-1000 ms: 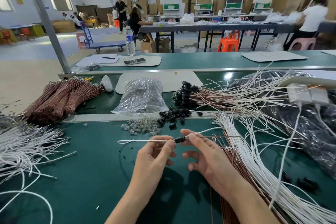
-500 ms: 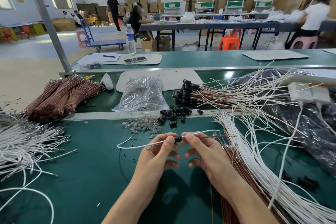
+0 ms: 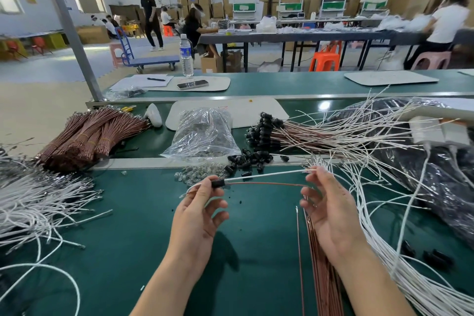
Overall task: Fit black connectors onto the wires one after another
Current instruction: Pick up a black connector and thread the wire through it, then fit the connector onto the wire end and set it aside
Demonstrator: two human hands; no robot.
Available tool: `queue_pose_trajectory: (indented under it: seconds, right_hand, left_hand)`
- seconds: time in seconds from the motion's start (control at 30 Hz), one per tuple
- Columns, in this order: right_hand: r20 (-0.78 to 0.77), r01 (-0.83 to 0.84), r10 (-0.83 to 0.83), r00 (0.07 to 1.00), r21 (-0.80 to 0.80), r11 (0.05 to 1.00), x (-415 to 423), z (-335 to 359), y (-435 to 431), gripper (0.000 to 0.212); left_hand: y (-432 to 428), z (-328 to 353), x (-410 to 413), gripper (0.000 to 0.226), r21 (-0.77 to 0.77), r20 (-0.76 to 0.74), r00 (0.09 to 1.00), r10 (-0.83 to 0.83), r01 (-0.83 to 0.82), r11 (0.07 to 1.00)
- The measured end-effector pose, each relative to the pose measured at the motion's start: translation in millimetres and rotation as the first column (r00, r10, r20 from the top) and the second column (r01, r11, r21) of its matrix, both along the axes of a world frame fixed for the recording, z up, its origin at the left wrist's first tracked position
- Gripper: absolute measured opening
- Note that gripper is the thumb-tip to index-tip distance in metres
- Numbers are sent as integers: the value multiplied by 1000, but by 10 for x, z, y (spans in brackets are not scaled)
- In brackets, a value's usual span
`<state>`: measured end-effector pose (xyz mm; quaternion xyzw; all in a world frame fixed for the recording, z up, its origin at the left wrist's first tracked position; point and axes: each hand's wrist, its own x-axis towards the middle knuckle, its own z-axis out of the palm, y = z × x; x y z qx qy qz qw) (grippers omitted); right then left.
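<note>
With one black connector (image 3: pixel 218 183) pinched in the left hand's fingers (image 3: pixel 205 187) and both wires (image 3: pixel 266 179) held by the right hand (image 3: pixel 331 215), a finished bundle (image 3: pixel 266 131) lies beyond, and many loose white wires (image 3: pixel 384 251) remain.

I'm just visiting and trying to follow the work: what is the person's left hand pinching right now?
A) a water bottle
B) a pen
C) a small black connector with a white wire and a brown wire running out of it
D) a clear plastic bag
C: the left hand pinches the black connector, and the white wire and brown wire stretch from it to the right hand.
</note>
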<state>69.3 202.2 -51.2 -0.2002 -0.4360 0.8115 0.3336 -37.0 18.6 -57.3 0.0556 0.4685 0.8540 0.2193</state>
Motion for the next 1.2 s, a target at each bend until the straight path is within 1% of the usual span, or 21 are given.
queue_pose_trajectory:
  seconds: [0.2,0.27,0.4,0.47,0.5,0.57,0.67,0.73,0.8,0.83,0.87,0.9,0.97,1.0,1.07,1.13,1.2]
  right_hand:
    - [-103,77,-82,991,-44,996,112,88,106,9]
    - [-109,103,-109,988,-61,993,146,93,151,9]
    - [-101,110,-118,988,-79,991,151,73,188,11]
    - [-127,73,-84,988,-91,993,144,59,199,16]
    - [-155,25,-38,987,-85,996,135,53,201,21]
    - [-210,-108,93,973,-59,992,104,46,188,36]
    - [-212,-279,265,941,-36,960,22,9,75,66]
    - [-189,-344,335,923,-15,939,-36,-20,-31,83]
    - [-186,-376,368,911,-12,926,-77,-30,-87,89]
    - [-207,-380,368,907,-22,925,-79,-32,-93,87]
    - [-226,-379,363,904,-34,925,-78,-32,-94,79]
    - [-228,-377,359,905,-42,925,-76,-28,-103,67]
    - [-156,-397,391,907,-6,918,-87,-47,-167,40]
    - [-82,-418,420,904,43,907,-96,-74,-222,32]
    - [62,-448,444,894,157,880,-125,-132,-348,29]
    - [127,-436,418,900,232,870,-151,-156,-423,28]
    - [160,-394,362,918,281,875,-155,-165,-407,27]
  left_hand:
    - [-38,18,-38,18,27,88,995,43,-46,999]
    - [-46,24,-54,20,35,130,990,54,-59,998]
    - [-53,49,-41,11,139,201,979,-20,-8,990]
    - [-52,58,-37,10,184,204,977,-55,17,983]
    - [-49,62,-33,11,184,190,980,-61,26,983]
    - [-29,70,-17,13,135,121,991,-59,42,990]
    - [25,55,32,13,43,-22,997,-68,69,997]
    - [51,37,77,11,-12,-104,990,-99,98,995]
    - [57,16,110,10,-53,-164,978,-131,123,991]
    - [56,9,118,11,-66,-189,972,-141,131,989]
    - [50,4,119,12,-71,-207,967,-146,134,988]
    - [49,1,117,12,-72,-216,965,-147,134,988]
    - [53,-10,111,13,-94,-232,959,-162,144,985]
    - [57,-23,116,15,-130,-248,951,-184,156,979]
    - [64,-56,133,17,-224,-287,921,-262,201,954]
    - [67,-83,146,17,-280,-308,900,-309,224,933]
    - [66,-90,141,18,-296,-320,901,-294,200,934]
